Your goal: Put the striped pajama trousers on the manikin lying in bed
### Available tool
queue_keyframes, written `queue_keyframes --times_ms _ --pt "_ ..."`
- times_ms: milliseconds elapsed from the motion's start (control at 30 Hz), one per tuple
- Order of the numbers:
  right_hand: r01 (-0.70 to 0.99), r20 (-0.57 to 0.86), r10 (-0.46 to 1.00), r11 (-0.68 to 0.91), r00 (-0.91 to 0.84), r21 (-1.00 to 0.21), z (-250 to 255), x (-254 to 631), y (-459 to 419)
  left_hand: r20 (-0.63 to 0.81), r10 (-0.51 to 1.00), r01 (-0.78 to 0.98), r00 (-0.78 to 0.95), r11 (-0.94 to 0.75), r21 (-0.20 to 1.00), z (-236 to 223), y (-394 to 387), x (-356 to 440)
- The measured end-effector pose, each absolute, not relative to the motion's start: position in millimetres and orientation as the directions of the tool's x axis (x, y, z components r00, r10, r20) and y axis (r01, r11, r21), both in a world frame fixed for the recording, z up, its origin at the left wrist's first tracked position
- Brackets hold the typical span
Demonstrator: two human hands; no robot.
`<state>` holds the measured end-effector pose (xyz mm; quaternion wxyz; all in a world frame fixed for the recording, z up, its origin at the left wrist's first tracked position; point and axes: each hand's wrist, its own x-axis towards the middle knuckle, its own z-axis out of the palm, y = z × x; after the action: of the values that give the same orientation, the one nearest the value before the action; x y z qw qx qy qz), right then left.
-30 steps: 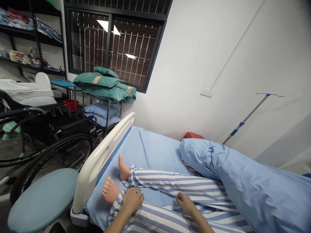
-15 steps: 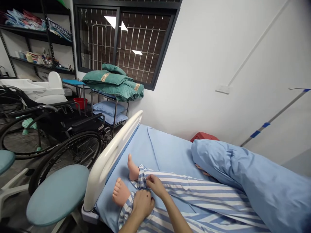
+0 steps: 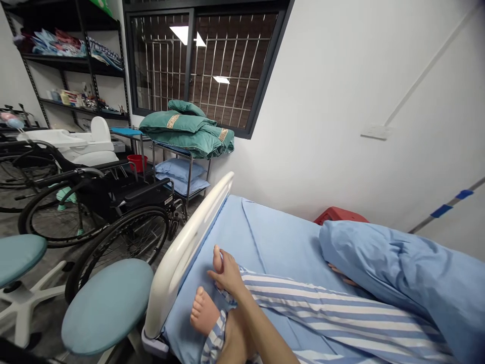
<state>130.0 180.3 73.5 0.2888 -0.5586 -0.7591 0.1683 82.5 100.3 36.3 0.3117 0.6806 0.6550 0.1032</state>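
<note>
The right hand is resting wide-fingered on the far manikin foot, likely firm, best held ankle-side; the left hand is hiding its fingers.

Head view, forward-down over bed

Free: sheet between wall and striped leg | Blocked: footboard left, quilt right

far foot: bare, toes up, partly hidden | near foot: bare, toes up | striped trousers: blue-white, creased, legs extended rightward from feet
</note>
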Motion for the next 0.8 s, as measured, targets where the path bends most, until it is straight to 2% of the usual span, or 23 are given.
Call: queue_keyframes --times_ms 33,100,167,333,500,633,800 --pt "0.735 0.23 0.951 0.307 -0.208 -0.605 72 124 182 -0.307 0.95 0.845 -0.061 0.213 0.49 33 103 76" --pt "0.724 0.193 0.97 0.24 -0.149 -0.647 69 115 182 -0.344 0.827 0.764 -0.445 0.551 0.337 28 107 68" --pt "0.733 0.167 0.984 0.164 -0.069 -0.661 67 110 182 -0.324 0.68 0.625 -0.658 0.733 0.268 26 109 65" --pt "0.702 0.207 0.974 0.211 -0.092 -0.681 69 108 189 -0.351 0.652 0.554 -0.672 0.758 0.345 29 111 66" --pt "0.746 0.165 0.981 0.182 -0.098 -0.641 69 105 200 -0.331 0.628 0.477 -0.704 0.764 0.436 30 111 65" --pt "0.786 0.147 0.988 0.128 -0.047 -0.605 69 102 200 -0.273 0.637 0.523 -0.721 0.759 0.388 30 110 65" --pt "0.782 0.125 0.99 0.134 -0.071 -0.609 78 102 192 -0.215 0.699 0.612 -0.682 0.706 0.358 32 108 65"
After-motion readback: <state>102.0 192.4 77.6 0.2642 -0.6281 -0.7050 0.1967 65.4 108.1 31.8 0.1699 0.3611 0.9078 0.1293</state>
